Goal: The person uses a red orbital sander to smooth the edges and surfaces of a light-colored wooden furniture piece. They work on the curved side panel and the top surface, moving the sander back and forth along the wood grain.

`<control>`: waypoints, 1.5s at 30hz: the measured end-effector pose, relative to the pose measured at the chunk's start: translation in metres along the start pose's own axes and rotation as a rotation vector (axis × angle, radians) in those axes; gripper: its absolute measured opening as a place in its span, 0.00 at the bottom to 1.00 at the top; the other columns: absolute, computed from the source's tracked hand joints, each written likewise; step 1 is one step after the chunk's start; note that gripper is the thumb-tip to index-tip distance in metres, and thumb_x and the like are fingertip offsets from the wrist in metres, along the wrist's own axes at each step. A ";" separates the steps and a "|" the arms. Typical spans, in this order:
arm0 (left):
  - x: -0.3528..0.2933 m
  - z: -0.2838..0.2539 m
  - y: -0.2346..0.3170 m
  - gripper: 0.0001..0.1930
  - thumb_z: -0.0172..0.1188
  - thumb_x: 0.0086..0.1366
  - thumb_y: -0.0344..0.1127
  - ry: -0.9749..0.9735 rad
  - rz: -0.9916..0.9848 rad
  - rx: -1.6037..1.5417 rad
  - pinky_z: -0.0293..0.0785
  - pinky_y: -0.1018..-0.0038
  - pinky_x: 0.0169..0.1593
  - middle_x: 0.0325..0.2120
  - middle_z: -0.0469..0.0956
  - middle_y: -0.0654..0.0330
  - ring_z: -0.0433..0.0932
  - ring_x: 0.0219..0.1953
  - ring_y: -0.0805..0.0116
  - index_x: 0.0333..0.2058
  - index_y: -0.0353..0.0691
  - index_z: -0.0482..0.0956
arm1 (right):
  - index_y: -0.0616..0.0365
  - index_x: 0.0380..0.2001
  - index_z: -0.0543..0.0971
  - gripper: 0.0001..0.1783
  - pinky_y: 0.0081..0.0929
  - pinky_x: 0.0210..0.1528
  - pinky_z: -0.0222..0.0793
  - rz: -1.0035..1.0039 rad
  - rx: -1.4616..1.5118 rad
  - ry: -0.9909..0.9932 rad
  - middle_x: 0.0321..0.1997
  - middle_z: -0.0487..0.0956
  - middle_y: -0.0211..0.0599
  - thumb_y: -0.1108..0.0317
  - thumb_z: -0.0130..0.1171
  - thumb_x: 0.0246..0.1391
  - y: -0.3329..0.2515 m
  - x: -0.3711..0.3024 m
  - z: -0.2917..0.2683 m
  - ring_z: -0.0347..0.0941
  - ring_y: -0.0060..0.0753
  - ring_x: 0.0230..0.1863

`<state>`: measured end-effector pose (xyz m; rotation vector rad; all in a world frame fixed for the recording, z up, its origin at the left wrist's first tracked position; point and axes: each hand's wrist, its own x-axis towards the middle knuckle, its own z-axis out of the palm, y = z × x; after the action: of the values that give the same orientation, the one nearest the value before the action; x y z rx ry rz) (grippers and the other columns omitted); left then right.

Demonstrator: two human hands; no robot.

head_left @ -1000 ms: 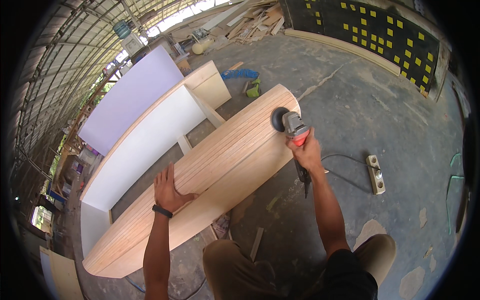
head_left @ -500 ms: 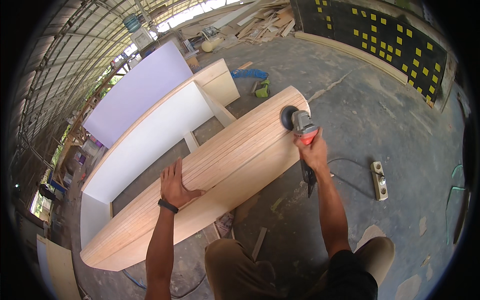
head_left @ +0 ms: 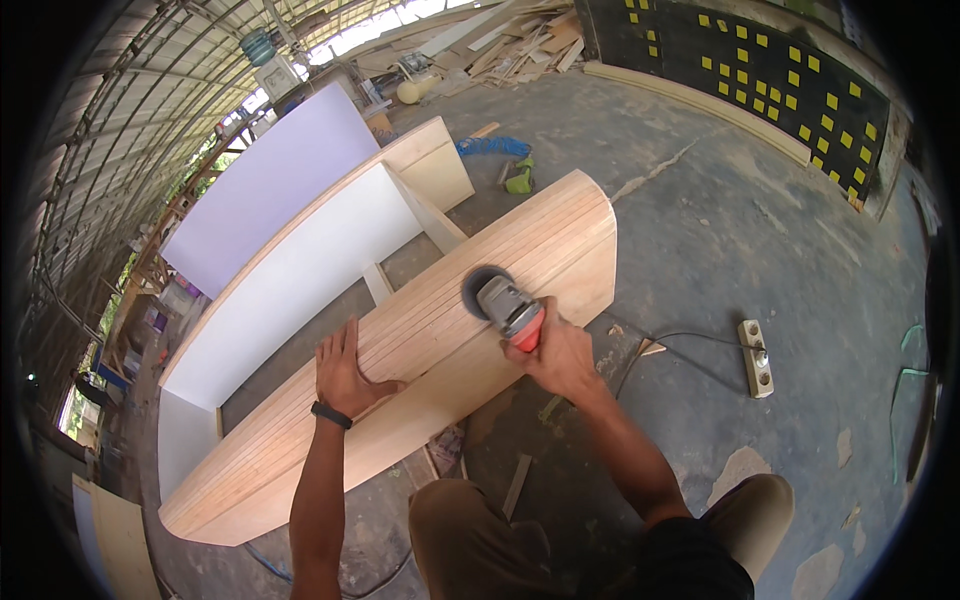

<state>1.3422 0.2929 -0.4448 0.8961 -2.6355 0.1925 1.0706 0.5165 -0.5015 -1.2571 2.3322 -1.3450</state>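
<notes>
My right hand (head_left: 560,355) is wrapped round the red and grey body of an angle grinder (head_left: 510,308). The grinder's dark round disc (head_left: 478,292) lies against the slatted top of a long curved wooden panel (head_left: 420,325), right of its middle. Flat on the same panel rests my left hand (head_left: 348,375), fingers spread and thumb pointing right, with a dark band on the wrist. Thin strips run lengthwise along the curved top, and a smooth plywood side faces me.
Behind the panel stand a white-faced curved frame (head_left: 300,270) and a lilac board (head_left: 275,190). A power strip (head_left: 756,358) with a plugged-in cord lies on the floor at the right. A green tool (head_left: 520,178) and blue hose (head_left: 492,146) sit beyond. Scrap wood (head_left: 520,55) is piled far back.
My right hand has drawn the grinder left and nearer along the panel, from close to its right end toward the middle. The left hand has stayed in place.
</notes>
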 end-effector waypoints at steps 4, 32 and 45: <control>-0.002 -0.001 -0.003 0.74 0.89 0.26 0.55 -0.013 -0.004 -0.002 0.59 0.48 0.71 0.64 0.71 0.40 0.68 0.65 0.39 0.72 0.30 0.61 | 0.65 0.49 0.69 0.39 0.57 0.46 0.76 0.096 0.017 0.194 0.38 0.85 0.62 0.44 0.74 0.51 0.040 0.023 -0.033 0.82 0.71 0.42; 0.000 0.004 -0.007 0.75 0.87 0.26 0.61 -0.009 0.005 -0.029 0.58 0.47 0.72 0.62 0.72 0.38 0.68 0.65 0.38 0.73 0.30 0.60 | 0.66 0.48 0.71 0.39 0.47 0.46 0.77 0.140 0.044 0.346 0.37 0.85 0.59 0.46 0.77 0.49 0.089 0.055 -0.064 0.84 0.63 0.42; -0.002 0.001 -0.010 0.74 0.88 0.27 0.59 -0.019 -0.004 -0.031 0.58 0.48 0.72 0.64 0.71 0.39 0.68 0.66 0.39 0.73 0.30 0.60 | 0.64 0.53 0.66 0.40 0.55 0.46 0.77 -0.036 -0.070 -0.086 0.38 0.84 0.61 0.45 0.73 0.52 -0.019 0.004 -0.001 0.83 0.68 0.42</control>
<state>1.3495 0.2860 -0.4465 0.8967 -2.6464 0.1422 1.0789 0.5100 -0.4854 -1.3552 2.3277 -1.2036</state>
